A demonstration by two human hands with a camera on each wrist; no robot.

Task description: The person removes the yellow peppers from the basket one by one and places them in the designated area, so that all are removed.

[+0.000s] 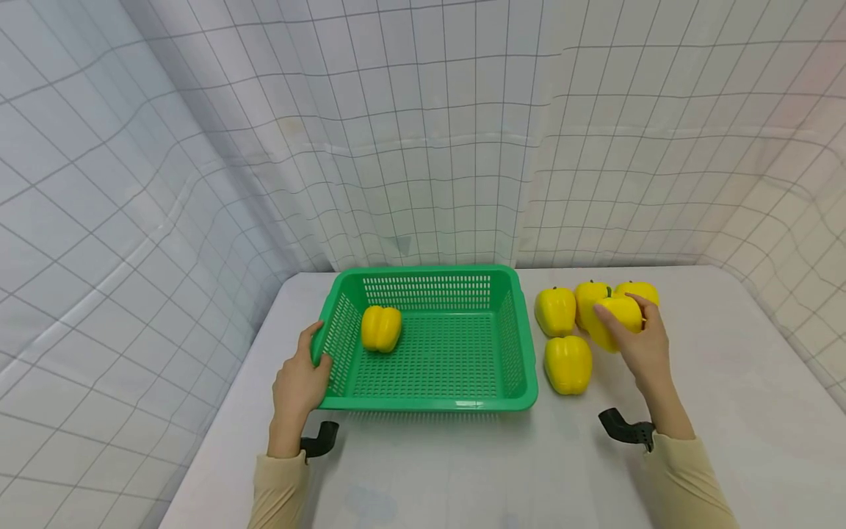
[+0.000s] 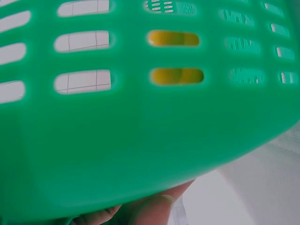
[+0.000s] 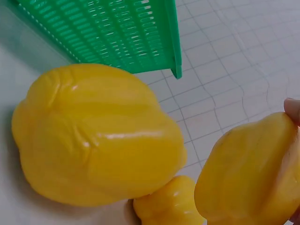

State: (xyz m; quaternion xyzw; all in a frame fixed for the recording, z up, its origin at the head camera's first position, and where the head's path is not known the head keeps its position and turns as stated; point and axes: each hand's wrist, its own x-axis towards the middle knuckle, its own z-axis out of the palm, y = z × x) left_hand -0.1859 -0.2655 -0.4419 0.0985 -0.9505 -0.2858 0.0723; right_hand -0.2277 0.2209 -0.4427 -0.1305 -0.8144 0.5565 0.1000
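On the left side of a green plastic basket point(image 1: 429, 404), my left hand point(image 1: 300, 382) grips the rim, thumb on the inner side. The left wrist view shows the slotted basket wall point(image 2: 131, 131) close up, with fingertips point(image 2: 154, 211) below it. One yellow bell pepper point(image 1: 381, 328) lies inside the basket at the left. My right hand point(image 1: 644, 342) holds another yellow bell pepper point(image 1: 616, 317) between thumb and fingers, right of the basket. In the right wrist view this held pepper point(image 3: 248, 173) is at the right edge, and most of the hand is out of frame.
Several more yellow bell peppers sit right of the basket: one in front point(image 1: 568, 365), one behind it point(image 1: 555, 311), and others point(image 1: 637, 291) partly hidden by the held one. A white table point(image 1: 436, 477) lies beneath, with grid-patterned curtains point(image 1: 423, 147) behind and at the sides.
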